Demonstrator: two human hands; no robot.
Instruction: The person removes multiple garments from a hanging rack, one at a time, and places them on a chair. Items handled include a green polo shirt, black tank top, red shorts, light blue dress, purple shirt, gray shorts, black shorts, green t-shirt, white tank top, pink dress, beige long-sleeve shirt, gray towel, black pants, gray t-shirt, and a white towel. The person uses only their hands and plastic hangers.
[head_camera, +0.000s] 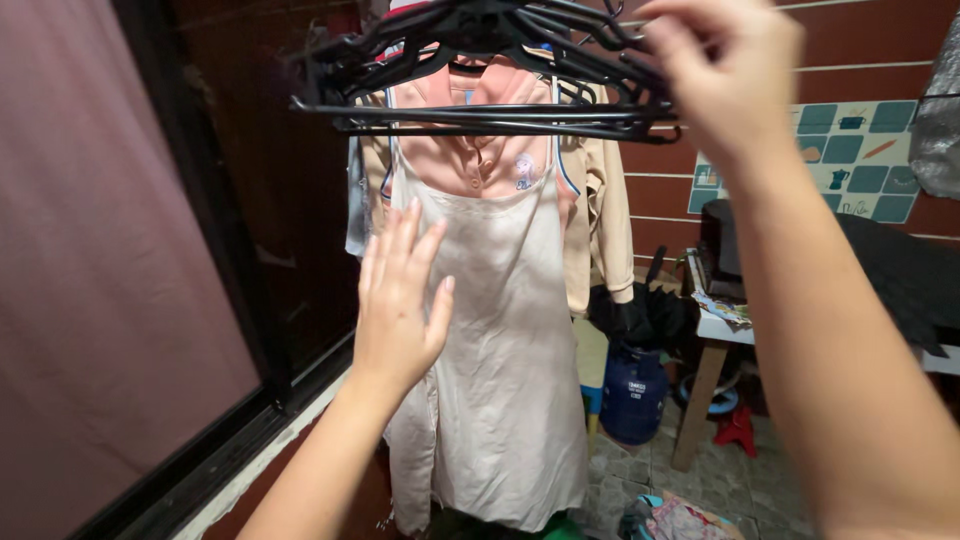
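**Hands at a bundle of hangers and a pale slip dress**

The right hand (725, 75) is raised at the top of the view, its fingers curled around the right end of a bunch of black plastic clothes hangers (480, 75), which it grips and holds up. From the hangers hangs a cream, satin-like sleeveless slip dress (500, 340) in front, falling straight down through the middle of the view. Behind it hang a salmon-pink collared shirt (480, 150) with a small picture on its chest and a tan long-sleeved garment (605, 220) at the right.

The left hand (400, 305) is open, fingers spread and pointing upward, its palm laid flat against the left edge of the slip dress, pinching nothing.

To the left stands a dark-framed sliding door (230, 250). Lower right, a dark blue bag (632, 392) sits on the tiled floor beside a white table (725, 330).
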